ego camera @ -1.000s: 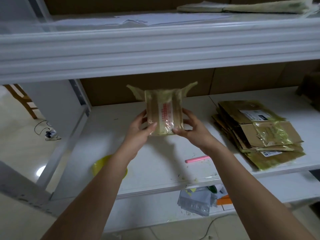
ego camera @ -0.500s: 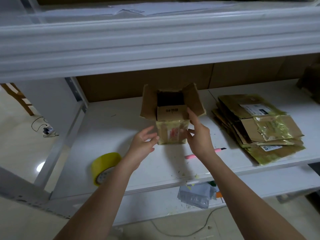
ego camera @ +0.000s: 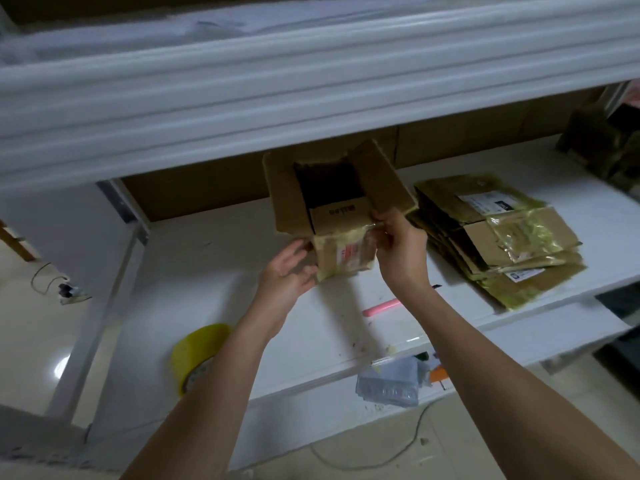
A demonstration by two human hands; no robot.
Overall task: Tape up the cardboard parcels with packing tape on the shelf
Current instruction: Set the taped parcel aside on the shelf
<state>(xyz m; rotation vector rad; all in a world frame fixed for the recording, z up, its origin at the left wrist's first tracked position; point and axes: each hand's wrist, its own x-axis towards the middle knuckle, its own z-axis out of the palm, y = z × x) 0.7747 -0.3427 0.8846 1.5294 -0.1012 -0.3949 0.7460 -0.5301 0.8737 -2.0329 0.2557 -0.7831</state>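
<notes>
On the white shelf (ego camera: 207, 271), beside a stack of flat cartons (ego camera: 498, 233), my open-flapped box (ego camera: 332, 216) stands, my right hand (ego camera: 401, 251) pinching its top corner, my left hand (ego camera: 287, 275) cupping its side, tape roll (ego camera: 197, 351) nearby.

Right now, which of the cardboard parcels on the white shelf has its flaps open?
The small brown cardboard box between the left hand and right hand. Its flaps stand open; the flattened cardboard parcels stacked to its right lie closed.
</notes>
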